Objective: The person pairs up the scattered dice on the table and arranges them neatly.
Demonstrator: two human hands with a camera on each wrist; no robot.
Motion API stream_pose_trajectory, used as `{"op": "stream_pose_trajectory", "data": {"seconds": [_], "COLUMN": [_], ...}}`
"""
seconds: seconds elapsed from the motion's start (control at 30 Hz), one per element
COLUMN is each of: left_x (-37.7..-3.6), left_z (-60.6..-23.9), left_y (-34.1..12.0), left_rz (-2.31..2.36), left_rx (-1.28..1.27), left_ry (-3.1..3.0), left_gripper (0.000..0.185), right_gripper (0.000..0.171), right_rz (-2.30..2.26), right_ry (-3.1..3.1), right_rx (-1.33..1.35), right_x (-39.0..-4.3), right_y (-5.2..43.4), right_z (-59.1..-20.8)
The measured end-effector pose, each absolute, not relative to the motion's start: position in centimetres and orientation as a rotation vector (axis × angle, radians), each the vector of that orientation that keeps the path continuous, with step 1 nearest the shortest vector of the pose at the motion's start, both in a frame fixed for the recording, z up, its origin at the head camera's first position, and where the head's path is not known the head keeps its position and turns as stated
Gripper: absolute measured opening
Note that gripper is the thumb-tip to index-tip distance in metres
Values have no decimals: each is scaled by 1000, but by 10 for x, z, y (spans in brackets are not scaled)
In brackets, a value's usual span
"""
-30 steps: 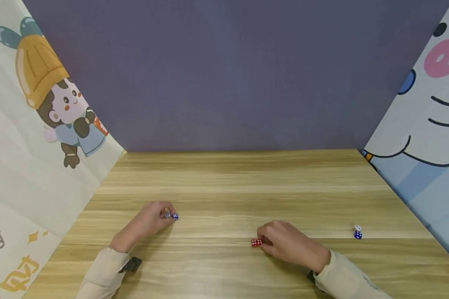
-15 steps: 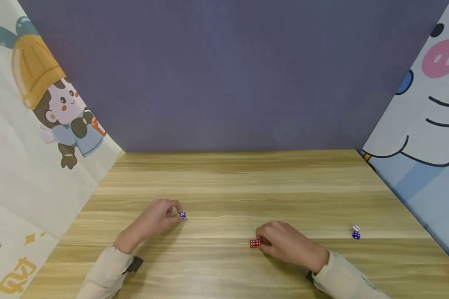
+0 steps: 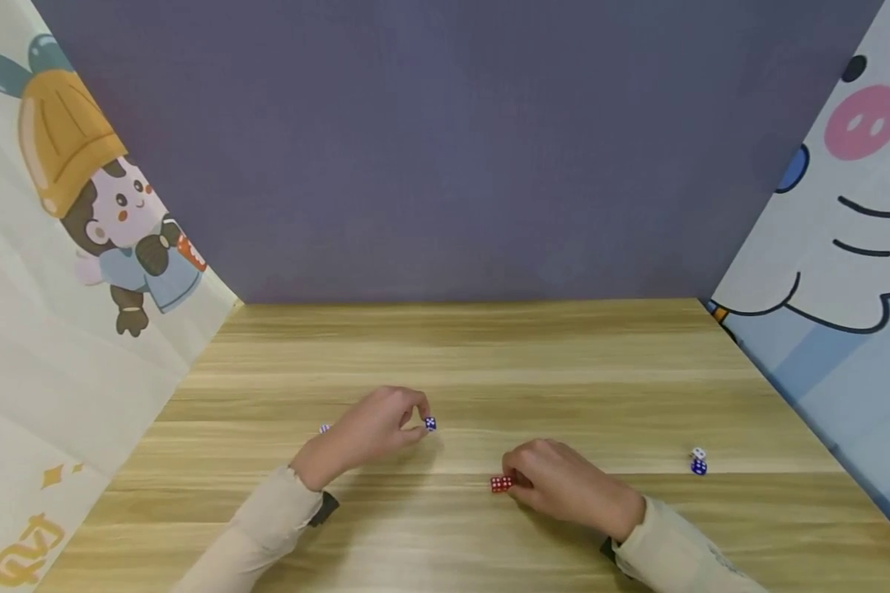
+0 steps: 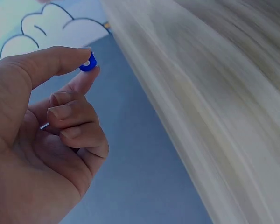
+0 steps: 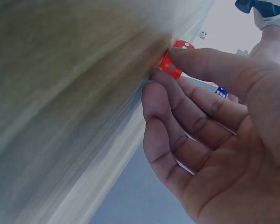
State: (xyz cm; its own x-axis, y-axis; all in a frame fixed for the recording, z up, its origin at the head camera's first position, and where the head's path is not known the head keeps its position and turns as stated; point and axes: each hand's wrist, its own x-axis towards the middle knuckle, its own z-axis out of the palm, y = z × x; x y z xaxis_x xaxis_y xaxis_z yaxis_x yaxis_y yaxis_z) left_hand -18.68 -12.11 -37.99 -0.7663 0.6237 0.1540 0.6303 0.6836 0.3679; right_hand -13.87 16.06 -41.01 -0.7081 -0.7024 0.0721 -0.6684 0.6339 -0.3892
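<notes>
My left hand point(image 3: 374, 428) pinches a blue die point(image 3: 430, 424) between thumb and index finger, raised off the table. In the left wrist view the same blue die point(image 4: 88, 63) sits at the fingertips, the other fingers curled below. Lower and to the right, my right hand point(image 3: 559, 484) grips a red die point(image 3: 508, 483) at table level. A second red die point(image 3: 495, 484) stands against it on the left. The right wrist view has the gripped red die point(image 5: 170, 69) between thumb and fingers, with the other red die point(image 5: 183, 45) just beyond.
A white die point(image 3: 325, 428) lies behind my left wrist, partly hidden. Over on the right, another white die point(image 3: 699, 454) and a blue die point(image 3: 699, 467) lie together on the wooden table point(image 3: 475, 346). A dark panel point(image 3: 445, 165) closes off the back, and printed sheets flank both sides.
My left hand has picked up the blue die from beside the white die and carried it right, leaving the white one behind. The right hand stays at the red dice.
</notes>
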Motion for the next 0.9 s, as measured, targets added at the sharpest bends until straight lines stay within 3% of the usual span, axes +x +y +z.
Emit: {"op": "stream_pose_trajectory", "data": {"seconds": [0.33, 0.9], "left_x": [-190, -190], "left_z": [-396, -416], "left_y": [-70, -53], "left_rz": [-621, -608], "left_rx": [-1248, -1351], "left_ry": [-2874, -2898], "left_gripper": [14, 12], "right_gripper": [25, 25], "right_rz": [-596, -607], "right_ry": [2752, 2772], "right_rx": [-1178, -1165], "right_x": [-140, -139], "right_y": [158, 161], "right_z": [-412, -412]}}
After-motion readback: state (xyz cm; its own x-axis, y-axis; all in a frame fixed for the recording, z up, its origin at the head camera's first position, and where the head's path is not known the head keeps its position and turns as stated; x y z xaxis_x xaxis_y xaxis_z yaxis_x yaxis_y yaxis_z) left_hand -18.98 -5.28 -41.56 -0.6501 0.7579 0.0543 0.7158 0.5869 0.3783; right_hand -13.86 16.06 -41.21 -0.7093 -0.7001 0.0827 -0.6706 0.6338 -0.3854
